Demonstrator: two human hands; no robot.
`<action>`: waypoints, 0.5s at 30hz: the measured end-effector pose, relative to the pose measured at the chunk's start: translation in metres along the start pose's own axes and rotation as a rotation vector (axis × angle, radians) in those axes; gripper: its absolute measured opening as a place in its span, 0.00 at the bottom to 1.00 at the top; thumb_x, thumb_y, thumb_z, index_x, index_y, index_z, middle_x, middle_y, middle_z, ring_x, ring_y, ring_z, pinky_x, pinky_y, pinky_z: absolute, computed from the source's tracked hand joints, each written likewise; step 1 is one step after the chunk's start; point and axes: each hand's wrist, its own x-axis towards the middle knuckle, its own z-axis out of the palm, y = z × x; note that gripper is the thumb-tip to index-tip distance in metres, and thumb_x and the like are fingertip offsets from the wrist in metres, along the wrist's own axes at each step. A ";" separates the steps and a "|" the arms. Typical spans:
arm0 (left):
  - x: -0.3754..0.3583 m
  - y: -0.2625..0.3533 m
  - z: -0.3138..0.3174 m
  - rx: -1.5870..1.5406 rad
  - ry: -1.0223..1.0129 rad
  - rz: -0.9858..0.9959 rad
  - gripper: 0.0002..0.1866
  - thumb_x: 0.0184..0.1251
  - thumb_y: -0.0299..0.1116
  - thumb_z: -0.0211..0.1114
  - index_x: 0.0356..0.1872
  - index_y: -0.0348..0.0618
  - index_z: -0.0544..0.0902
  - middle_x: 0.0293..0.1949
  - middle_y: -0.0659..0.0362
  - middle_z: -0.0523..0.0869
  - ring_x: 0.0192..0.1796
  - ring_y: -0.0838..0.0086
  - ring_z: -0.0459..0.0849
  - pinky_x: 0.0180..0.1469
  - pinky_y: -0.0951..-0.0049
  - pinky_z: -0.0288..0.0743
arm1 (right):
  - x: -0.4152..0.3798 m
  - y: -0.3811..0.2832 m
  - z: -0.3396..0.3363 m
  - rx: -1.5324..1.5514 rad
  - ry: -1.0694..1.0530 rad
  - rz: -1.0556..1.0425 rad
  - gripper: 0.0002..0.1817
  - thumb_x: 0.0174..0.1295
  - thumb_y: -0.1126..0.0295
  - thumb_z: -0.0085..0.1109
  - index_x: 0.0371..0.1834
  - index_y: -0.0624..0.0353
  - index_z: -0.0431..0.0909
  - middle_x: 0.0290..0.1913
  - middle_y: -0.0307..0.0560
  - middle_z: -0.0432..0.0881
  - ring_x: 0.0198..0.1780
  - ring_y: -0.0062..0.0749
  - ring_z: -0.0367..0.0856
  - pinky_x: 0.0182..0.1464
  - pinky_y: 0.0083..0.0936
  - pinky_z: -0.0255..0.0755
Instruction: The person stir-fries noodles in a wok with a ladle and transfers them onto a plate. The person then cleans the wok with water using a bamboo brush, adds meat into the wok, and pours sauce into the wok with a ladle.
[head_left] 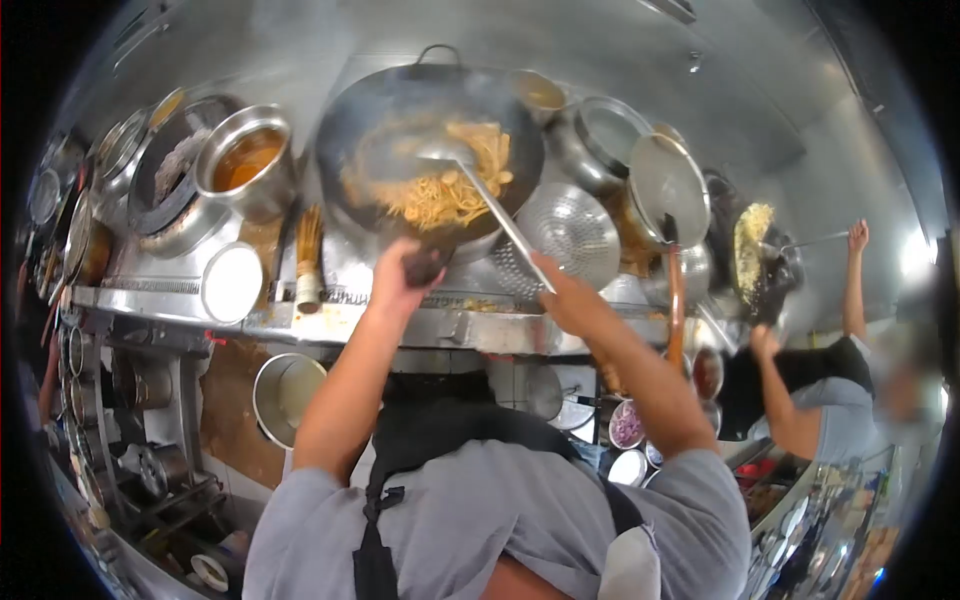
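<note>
A large dark wok (340, 130) sits on the stove in front of me, with noodles (450, 195) inside and steam rising over them. My left hand (395, 275) is closed around the wok's dark handle (425, 265) at its near side. In my right hand (570, 297) is the metal shaft of a long-handled ladle (495, 208). The ladle's head reaches into the wok among the noodles, partly blurred by steam. Just right of the wok, near my right hand, lies a round perforated strainer (570, 235).
Left of the wok stand a pot of orange-brown liquid (245, 165), a white bowl (232, 282) and a bamboo brush (308, 260). A wire-mesh skimmer (668, 190) leans at right. Farther right, a co-worker (840, 400) handles another wok (775, 270) with food in it.
</note>
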 end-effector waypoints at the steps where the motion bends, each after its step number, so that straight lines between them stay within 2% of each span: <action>1: -0.028 -0.014 -0.008 -0.035 0.031 0.043 0.11 0.53 0.37 0.61 0.38 0.47 0.78 0.38 0.55 0.81 0.41 0.65 0.82 0.43 0.56 0.77 | 0.011 -0.001 -0.006 -0.031 0.021 0.002 0.34 0.62 0.69 0.50 0.72 0.38 0.51 0.42 0.73 0.79 0.44 0.69 0.77 0.50 0.53 0.70; 2: -0.051 -0.025 -0.028 -0.050 -0.036 -0.002 0.14 0.52 0.36 0.61 0.42 0.51 0.77 0.37 0.57 0.82 0.39 0.68 0.81 0.40 0.59 0.76 | 0.010 -0.003 -0.012 -0.046 0.044 -0.007 0.34 0.62 0.69 0.50 0.72 0.38 0.51 0.42 0.73 0.79 0.44 0.69 0.77 0.50 0.53 0.70; 3: -0.075 -0.035 -0.038 0.064 -0.096 0.030 0.14 0.51 0.35 0.61 0.41 0.51 0.77 0.37 0.58 0.81 0.36 0.69 0.81 0.38 0.59 0.75 | 0.004 -0.011 -0.011 0.027 0.088 -0.071 0.34 0.63 0.68 0.49 0.72 0.39 0.51 0.40 0.72 0.79 0.43 0.69 0.78 0.48 0.53 0.70; 4: -0.103 -0.035 -0.018 0.042 0.003 0.009 0.11 0.51 0.34 0.61 0.38 0.49 0.77 0.35 0.58 0.81 0.35 0.68 0.80 0.37 0.58 0.75 | -0.008 -0.016 -0.009 0.105 0.111 -0.122 0.33 0.63 0.68 0.49 0.72 0.39 0.50 0.37 0.70 0.80 0.42 0.69 0.78 0.46 0.53 0.70; 5: -0.101 -0.040 -0.011 0.000 0.035 0.005 0.11 0.51 0.34 0.61 0.38 0.48 0.77 0.34 0.57 0.81 0.35 0.67 0.80 0.37 0.59 0.75 | -0.024 -0.021 -0.010 0.212 0.107 -0.095 0.33 0.64 0.70 0.52 0.73 0.43 0.55 0.47 0.60 0.80 0.44 0.48 0.81 0.48 0.35 0.72; 6: -0.094 -0.038 -0.005 -0.041 0.082 0.006 0.10 0.52 0.34 0.61 0.37 0.47 0.77 0.33 0.56 0.81 0.35 0.66 0.80 0.37 0.60 0.75 | -0.041 -0.035 -0.017 0.226 0.081 -0.090 0.33 0.64 0.70 0.52 0.73 0.43 0.55 0.47 0.60 0.80 0.44 0.48 0.81 0.48 0.35 0.72; 7: -0.076 -0.031 0.003 -0.083 0.024 0.032 0.09 0.53 0.35 0.61 0.36 0.47 0.77 0.32 0.54 0.81 0.36 0.64 0.80 0.38 0.61 0.76 | -0.058 -0.052 -0.029 0.326 -0.045 0.029 0.33 0.64 0.71 0.53 0.73 0.43 0.55 0.44 0.55 0.79 0.41 0.39 0.79 0.45 0.30 0.72; 8: -0.062 -0.020 0.012 -0.079 0.057 0.032 0.08 0.54 0.35 0.61 0.35 0.46 0.77 0.32 0.55 0.81 0.36 0.64 0.80 0.38 0.60 0.76 | -0.067 -0.059 -0.033 0.420 -0.165 0.138 0.33 0.64 0.72 0.53 0.73 0.44 0.55 0.41 0.51 0.78 0.37 0.30 0.77 0.42 0.25 0.71; 9: -0.066 -0.011 0.014 -0.058 0.050 -0.011 0.08 0.54 0.35 0.61 0.34 0.46 0.77 0.33 0.55 0.81 0.36 0.64 0.80 0.39 0.60 0.76 | -0.079 -0.051 -0.034 0.419 -0.160 0.118 0.33 0.64 0.72 0.53 0.73 0.44 0.55 0.41 0.51 0.78 0.37 0.30 0.77 0.42 0.25 0.71; 11: -0.060 0.014 0.031 -0.024 0.012 -0.026 0.08 0.54 0.35 0.61 0.34 0.46 0.76 0.33 0.55 0.81 0.36 0.64 0.80 0.39 0.60 0.76 | -0.100 -0.030 -0.038 0.718 -0.291 -0.024 0.34 0.64 0.72 0.53 0.73 0.42 0.54 0.33 0.41 0.73 0.29 0.21 0.71 0.35 0.19 0.70; 12: -0.059 0.015 0.035 -0.012 0.039 -0.020 0.08 0.54 0.34 0.60 0.34 0.45 0.76 0.33 0.55 0.81 0.35 0.64 0.80 0.39 0.60 0.76 | -0.102 -0.030 -0.045 0.725 -0.298 -0.026 0.34 0.64 0.72 0.53 0.73 0.42 0.54 0.33 0.41 0.73 0.29 0.21 0.71 0.35 0.19 0.70; 13: -0.055 0.020 0.040 0.000 0.062 -0.009 0.08 0.55 0.34 0.60 0.34 0.45 0.76 0.33 0.55 0.81 0.34 0.64 0.81 0.39 0.60 0.77 | -0.102 -0.034 -0.056 0.672 -0.364 0.065 0.34 0.64 0.73 0.53 0.73 0.44 0.54 0.30 0.40 0.74 0.29 0.26 0.74 0.35 0.27 0.71; 14: -0.024 0.016 0.022 -0.025 -0.024 -0.006 0.07 0.56 0.34 0.60 0.34 0.46 0.76 0.34 0.56 0.81 0.38 0.64 0.80 0.41 0.58 0.76 | -0.102 -0.036 -0.059 0.626 -0.436 0.165 0.34 0.64 0.75 0.53 0.73 0.46 0.53 0.28 0.40 0.75 0.29 0.30 0.77 0.35 0.34 0.73; 15: 0.000 0.008 0.009 -0.028 -0.041 -0.005 0.06 0.56 0.34 0.60 0.33 0.47 0.76 0.34 0.56 0.81 0.38 0.64 0.80 0.41 0.58 0.76 | -0.089 -0.020 -0.040 0.347 -0.246 -0.107 0.33 0.64 0.72 0.51 0.73 0.47 0.52 0.32 0.49 0.80 0.32 0.42 0.81 0.39 0.37 0.75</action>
